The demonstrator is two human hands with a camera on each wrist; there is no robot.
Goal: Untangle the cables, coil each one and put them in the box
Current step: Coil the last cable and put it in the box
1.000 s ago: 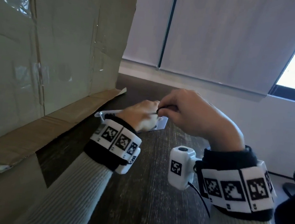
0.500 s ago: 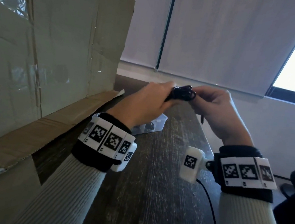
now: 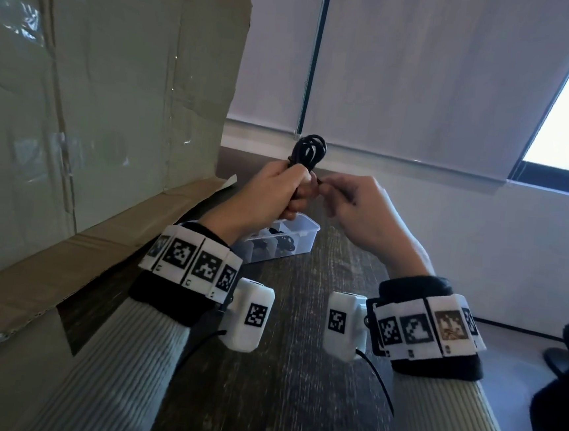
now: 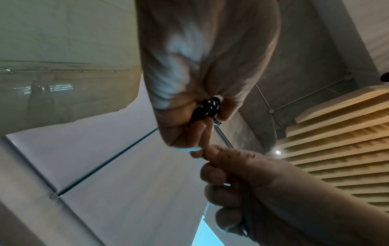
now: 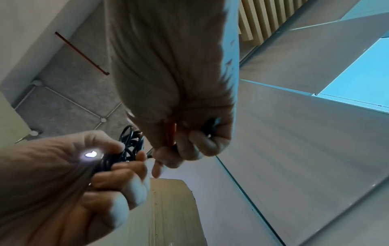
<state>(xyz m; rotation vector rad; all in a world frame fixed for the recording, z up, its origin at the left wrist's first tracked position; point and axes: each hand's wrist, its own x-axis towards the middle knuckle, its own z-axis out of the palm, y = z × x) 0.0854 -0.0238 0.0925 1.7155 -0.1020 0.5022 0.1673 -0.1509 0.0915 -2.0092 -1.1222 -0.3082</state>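
Note:
A coiled black cable [image 3: 308, 152] sticks up out of my left hand [image 3: 280, 189], whose fingers are curled round the lower part of the coil above the table. My right hand [image 3: 349, 200] is close beside it and pinches the cable's loose end [image 3: 319, 183] between thumb and fingers. The left wrist view shows the black bundle [image 4: 207, 108] gripped in the left fist. In the right wrist view the coil's loops [image 5: 130, 143] show between both hands. A clear plastic box [image 3: 303, 239] with dividers sits on the table just below the hands, with dark coiled cables in it.
A big cardboard sheet [image 3: 97, 96] leans upright along the left, its folded flap [image 3: 65, 265] lying over the dark wooden table [image 3: 288, 387]. White blinds [image 3: 426, 73] and a wall close off the far side. The table's right edge runs near my right arm.
Both hands rose from the clear box with a black cable. The coil now stands upright in the left hand, while the right hand shifted to pinch its end.

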